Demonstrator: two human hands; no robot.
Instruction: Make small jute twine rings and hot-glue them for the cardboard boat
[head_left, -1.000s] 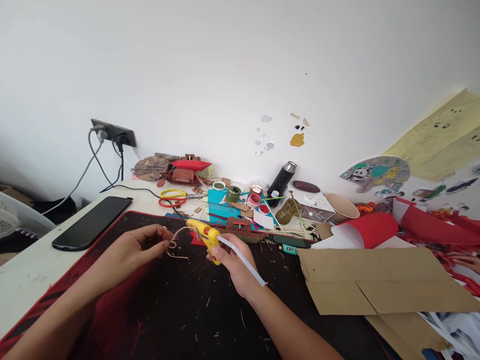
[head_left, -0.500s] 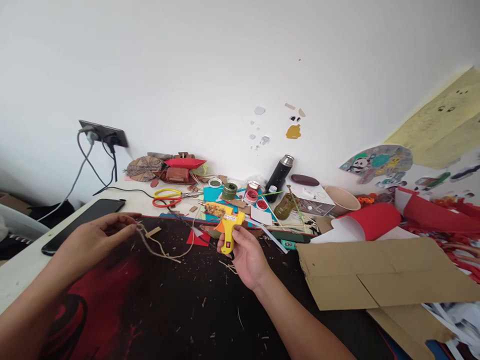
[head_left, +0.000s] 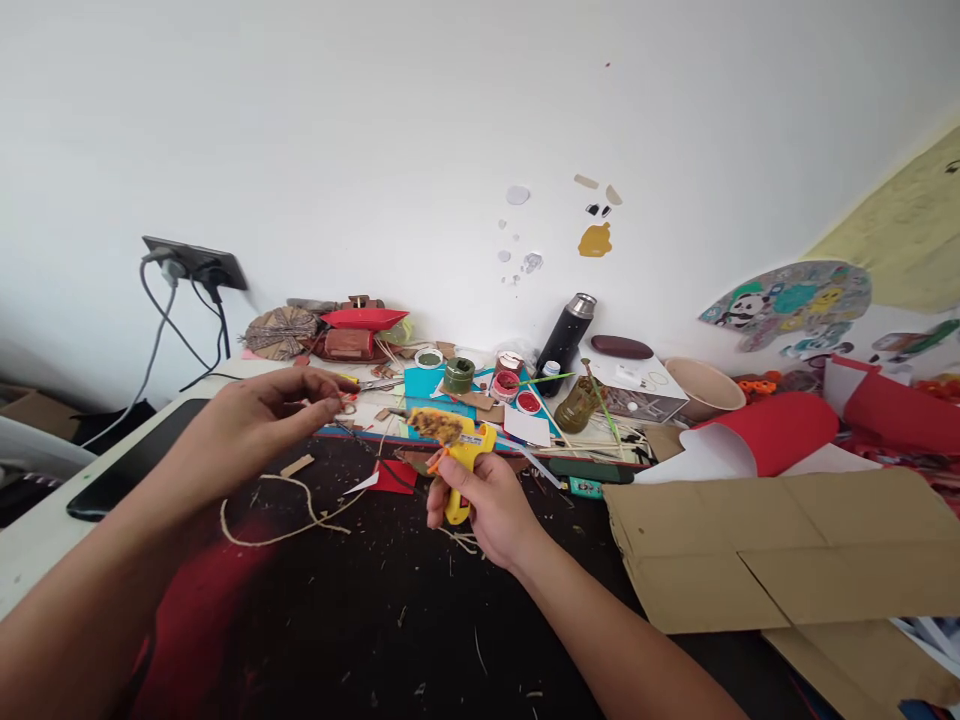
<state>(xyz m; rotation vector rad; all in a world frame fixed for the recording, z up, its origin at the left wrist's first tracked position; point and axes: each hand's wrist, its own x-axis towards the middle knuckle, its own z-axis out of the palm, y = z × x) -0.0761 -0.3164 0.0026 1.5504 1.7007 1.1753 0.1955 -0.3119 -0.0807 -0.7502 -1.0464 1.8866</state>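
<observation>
My right hand [head_left: 487,500] is wrapped round the handle of a yellow hot glue gun [head_left: 466,450], its fingers by the orange trigger. The stained nozzle end points left. My left hand [head_left: 259,430] hovers over the left of the dark mat, thumb and fingers drawn together at the tips. Whatever lies between those fingertips is too small to make out. Just behind them are scissors [head_left: 379,383], mostly covered by the hand. Loose twine [head_left: 277,541] curls on the mat below, beside a small cardboard strip [head_left: 297,465].
A red paper piece [head_left: 394,477] lies by the glue gun's cord. Paint jars [head_left: 459,376], a black flask [head_left: 568,335] and a brush jar [head_left: 579,405] line the back. Cardboard sheets [head_left: 780,540] cover the right side; a black tablet-like slab [head_left: 135,460] is at left.
My left hand has moved right and forward, toward the scissors, and the twine now lies in a wider curve on the mat. The glue gun stays in my right hand, shifted slightly.
</observation>
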